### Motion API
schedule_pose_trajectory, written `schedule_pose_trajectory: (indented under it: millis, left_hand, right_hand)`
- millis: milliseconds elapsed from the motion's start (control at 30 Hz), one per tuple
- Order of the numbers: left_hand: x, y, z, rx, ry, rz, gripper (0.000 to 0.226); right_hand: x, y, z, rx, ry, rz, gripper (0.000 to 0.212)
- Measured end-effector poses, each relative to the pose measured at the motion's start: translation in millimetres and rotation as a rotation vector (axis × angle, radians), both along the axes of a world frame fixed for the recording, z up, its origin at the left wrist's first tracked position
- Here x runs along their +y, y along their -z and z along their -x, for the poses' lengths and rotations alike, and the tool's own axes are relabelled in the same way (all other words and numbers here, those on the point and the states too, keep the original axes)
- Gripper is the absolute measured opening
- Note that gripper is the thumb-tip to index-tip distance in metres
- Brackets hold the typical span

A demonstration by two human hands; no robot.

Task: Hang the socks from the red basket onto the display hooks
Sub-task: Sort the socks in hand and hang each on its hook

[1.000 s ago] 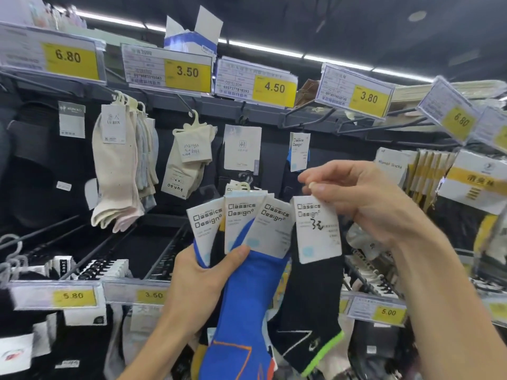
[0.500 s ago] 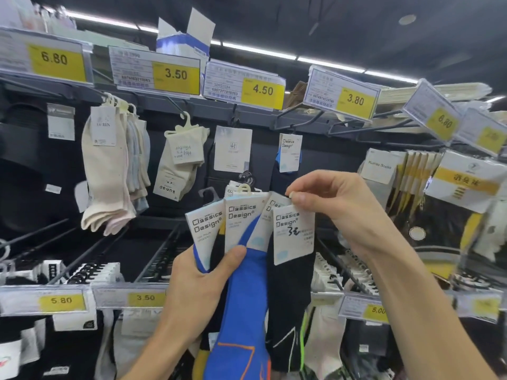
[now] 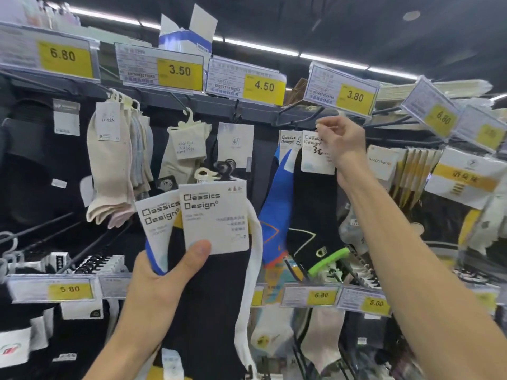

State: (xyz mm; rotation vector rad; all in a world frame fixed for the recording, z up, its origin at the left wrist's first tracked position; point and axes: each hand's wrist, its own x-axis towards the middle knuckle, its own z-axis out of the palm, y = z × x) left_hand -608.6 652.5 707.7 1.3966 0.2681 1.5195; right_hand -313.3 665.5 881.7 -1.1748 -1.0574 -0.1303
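**A:** While the right hand (image 3: 341, 145) reaches up just below the 3.80 price tag (image 3: 343, 90), what are its fingers (image 3: 326, 124) doing?

**B:** They are curled, pinching the top of the black sock (image 3: 310, 209) by its card, at the display hook (image 3: 299, 113) under that tag. I cannot tell whether it is hooked on.

**A:** And the left hand (image 3: 162, 272)?

**B:** It is lower and left of the tag, thumb clamped over two carded socks (image 3: 216, 218). Half a second ago the black sock was down beside that bundle.
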Motion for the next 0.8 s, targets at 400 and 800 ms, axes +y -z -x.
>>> schedule_pose_trajectory:
  millis: [400,800]
  left_hand:
    - [-6,10,15,0.058,0.021,0.035,0.033]
    - [-13,9,0,0.059,0.165,0.083,0.025]
  right_hand:
    - [29,-3,5,0.000,-0.197,-0.151,0.014]
    - [2,5,15,-0.356,0.277,0.105,0.016]
